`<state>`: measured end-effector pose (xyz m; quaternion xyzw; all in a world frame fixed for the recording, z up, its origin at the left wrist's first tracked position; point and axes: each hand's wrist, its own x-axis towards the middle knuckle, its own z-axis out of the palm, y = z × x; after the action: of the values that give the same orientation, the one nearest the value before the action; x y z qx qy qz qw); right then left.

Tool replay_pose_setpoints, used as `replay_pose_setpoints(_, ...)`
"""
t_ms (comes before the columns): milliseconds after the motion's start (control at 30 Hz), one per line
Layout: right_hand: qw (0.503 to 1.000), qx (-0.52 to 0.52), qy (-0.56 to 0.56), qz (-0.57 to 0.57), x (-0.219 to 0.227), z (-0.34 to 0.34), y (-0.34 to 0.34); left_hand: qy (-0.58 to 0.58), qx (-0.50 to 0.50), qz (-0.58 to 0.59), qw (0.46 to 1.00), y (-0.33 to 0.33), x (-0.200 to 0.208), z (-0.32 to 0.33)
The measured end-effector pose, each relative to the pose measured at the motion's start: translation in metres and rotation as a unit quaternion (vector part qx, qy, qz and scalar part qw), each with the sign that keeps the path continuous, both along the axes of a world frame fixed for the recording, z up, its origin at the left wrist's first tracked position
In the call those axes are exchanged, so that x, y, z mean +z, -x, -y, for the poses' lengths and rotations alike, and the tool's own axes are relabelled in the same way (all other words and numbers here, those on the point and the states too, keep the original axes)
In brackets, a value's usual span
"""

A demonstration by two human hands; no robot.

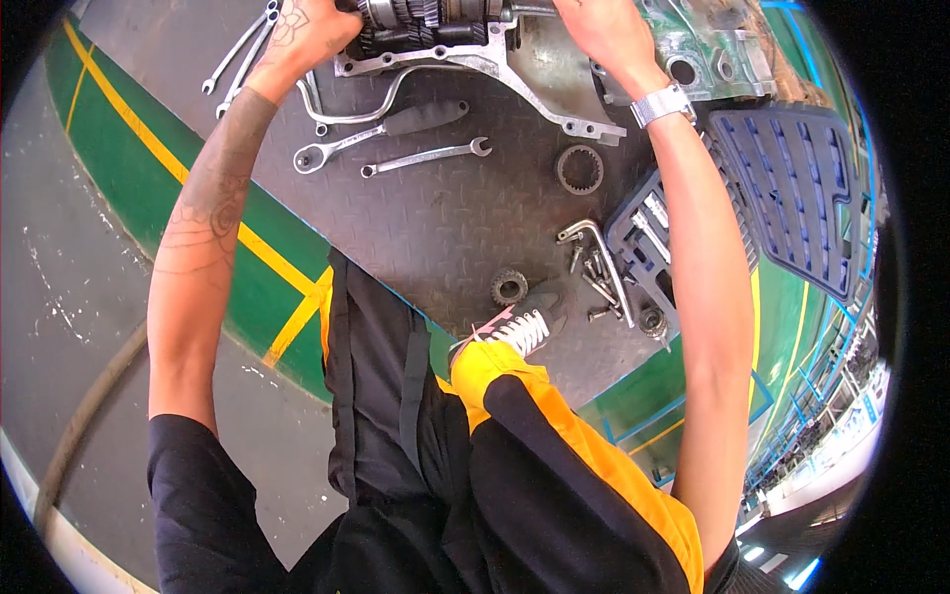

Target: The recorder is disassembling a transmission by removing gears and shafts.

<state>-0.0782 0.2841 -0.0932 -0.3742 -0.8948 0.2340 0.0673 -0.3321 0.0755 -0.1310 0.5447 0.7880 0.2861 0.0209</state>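
Gear housing [505, 69] is set well in from near edge of floor plate [445, 218]; should be steadied evenly by left hand [315, 38] and right hand [612, 40]. Fingers mostly cropped, grip can't be told.

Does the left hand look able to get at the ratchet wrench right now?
Likely yes: the ratchet wrench lies uncovered on the checkered surface, near the left hand. That hand is at the open gear housing, so it would probably need to come away first.
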Motion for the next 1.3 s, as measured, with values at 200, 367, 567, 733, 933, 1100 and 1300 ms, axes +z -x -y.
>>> replay_pose_setpoints(200,0.997,0.026,-0.042,0.051,-0.015,-0.018,0.001,0.043,-0.003,0.045,0.998,-0.016,0.011,-0.002)
replay_pose_setpoints(367,0.995,0.053,-0.005,0.079,-0.006,-0.031,0.007,-0.013,-0.011,0.043,0.999,-0.013,0.012,0.000)
replay_pose_setpoints(567,0.992,0.069,0.026,0.102,-0.004,-0.035,0.011,-0.004,-0.001,0.033,0.999,-0.012,0.008,0.004)
replay_pose_setpoints(733,0.991,0.072,0.036,0.104,-0.003,-0.034,0.009,0.040,0.014,0.045,0.998,-0.020,0.013,0.003)
replay_pose_setpoints(933,0.999,-0.001,0.021,0.046,-0.008,-0.020,0.010,0.108,0.028,-0.016,0.994,-0.015,0.011,0.005)
replay_pose_setpoints(1100,0.999,-0.032,0.012,0.018,-0.018,-0.022,0.005,0.192,0.027,-0.023,0.981,-0.027,0.027,-0.002)
replay_pose_setpoints(1300,0.999,-0.037,0.021,-0.014,-0.018,-0.015,0.005,0.197,0.024,-0.108,0.974,-0.025,0.023,-0.005)
